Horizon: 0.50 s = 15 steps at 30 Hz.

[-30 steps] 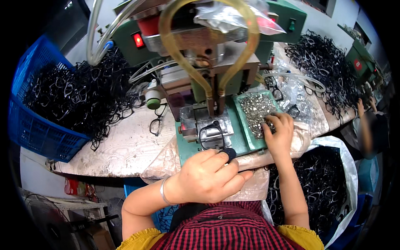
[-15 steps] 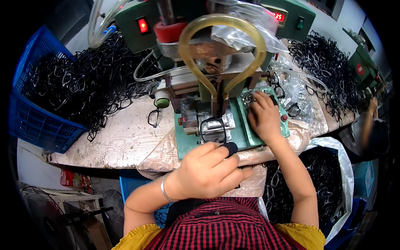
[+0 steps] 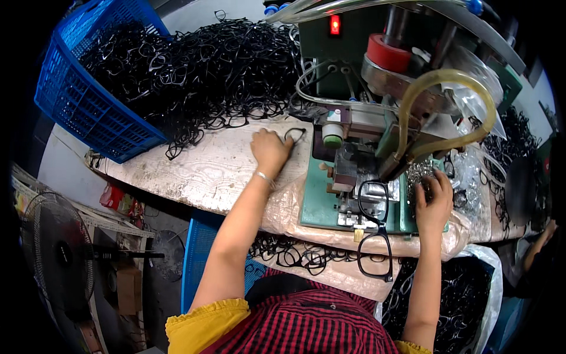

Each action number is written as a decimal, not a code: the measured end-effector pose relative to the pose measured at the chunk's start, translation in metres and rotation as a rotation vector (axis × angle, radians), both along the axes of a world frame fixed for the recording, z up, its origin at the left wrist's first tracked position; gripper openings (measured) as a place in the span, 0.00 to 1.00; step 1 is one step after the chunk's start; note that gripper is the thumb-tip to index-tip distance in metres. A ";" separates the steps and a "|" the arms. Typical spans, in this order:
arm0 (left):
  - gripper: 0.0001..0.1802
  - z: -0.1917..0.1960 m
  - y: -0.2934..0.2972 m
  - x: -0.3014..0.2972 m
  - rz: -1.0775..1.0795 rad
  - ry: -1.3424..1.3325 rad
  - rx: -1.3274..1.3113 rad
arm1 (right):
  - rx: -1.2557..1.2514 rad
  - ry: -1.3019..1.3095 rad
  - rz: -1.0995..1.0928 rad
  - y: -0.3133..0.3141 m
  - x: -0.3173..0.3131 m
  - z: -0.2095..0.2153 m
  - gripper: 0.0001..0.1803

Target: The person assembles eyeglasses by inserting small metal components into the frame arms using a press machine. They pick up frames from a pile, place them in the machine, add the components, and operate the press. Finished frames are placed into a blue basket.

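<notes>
My left hand [image 3: 271,153] reaches forward over the pale worktable, with its thumb apart from the fingers. Its thumb is right beside a dark eyeglass frame [image 3: 296,135] lying near the press; whether they touch I cannot tell. My right hand [image 3: 434,200] is over a green tray of small shiny metal parts [image 3: 421,171], fingers bent and apart; nothing shows between them. Between my hands, a black eyeglass frame [image 3: 374,235] sits on the press [image 3: 348,171]. One rim lies over the metal jig and the other hangs past the green base's front edge.
A blue basket [image 3: 97,112] and a big heap of black eyeglass frames [image 3: 230,65] fill the back left. More frames lie below the table edge and in a white-lined sack [image 3: 492,277] at lower right. A yellowish hose [image 3: 448,76] loops off the press. A fan [image 3: 62,251] stands lower left.
My left hand has let go of the eyeglass frame at the press and moved left and away to the loose one. My right hand stays at the parts tray. The view has swung left.
</notes>
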<state>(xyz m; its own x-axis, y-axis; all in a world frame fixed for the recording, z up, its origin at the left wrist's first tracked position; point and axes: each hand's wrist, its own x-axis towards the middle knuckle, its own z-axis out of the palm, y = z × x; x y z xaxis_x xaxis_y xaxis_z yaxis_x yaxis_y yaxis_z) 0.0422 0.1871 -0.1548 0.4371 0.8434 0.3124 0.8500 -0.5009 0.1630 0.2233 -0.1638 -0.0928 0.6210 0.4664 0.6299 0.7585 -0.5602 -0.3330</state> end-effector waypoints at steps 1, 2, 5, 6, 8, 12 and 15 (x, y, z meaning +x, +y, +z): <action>0.26 -0.002 -0.007 -0.003 -0.114 -0.043 -0.080 | -0.034 -0.038 -0.018 0.002 -0.006 0.002 0.09; 0.24 0.006 -0.020 -0.008 -0.161 -0.072 -0.145 | -0.040 -0.025 -0.002 -0.001 -0.006 0.000 0.09; 0.20 0.021 0.018 -0.035 -0.097 -0.208 -0.324 | -0.032 -0.023 0.027 -0.009 -0.004 0.000 0.07; 0.19 0.043 0.039 -0.043 -0.017 -0.131 -0.245 | -0.007 0.002 0.024 -0.011 -0.005 0.003 0.07; 0.16 0.065 0.088 -0.066 -0.018 -0.177 0.086 | 0.052 0.042 0.033 -0.014 -0.004 0.010 0.07; 0.18 0.026 0.131 -0.086 0.050 0.094 0.251 | 0.260 0.225 0.095 -0.016 0.011 -0.001 0.06; 0.17 -0.007 0.110 -0.083 0.040 -0.051 0.282 | 0.396 0.431 0.039 -0.030 -0.002 0.000 0.07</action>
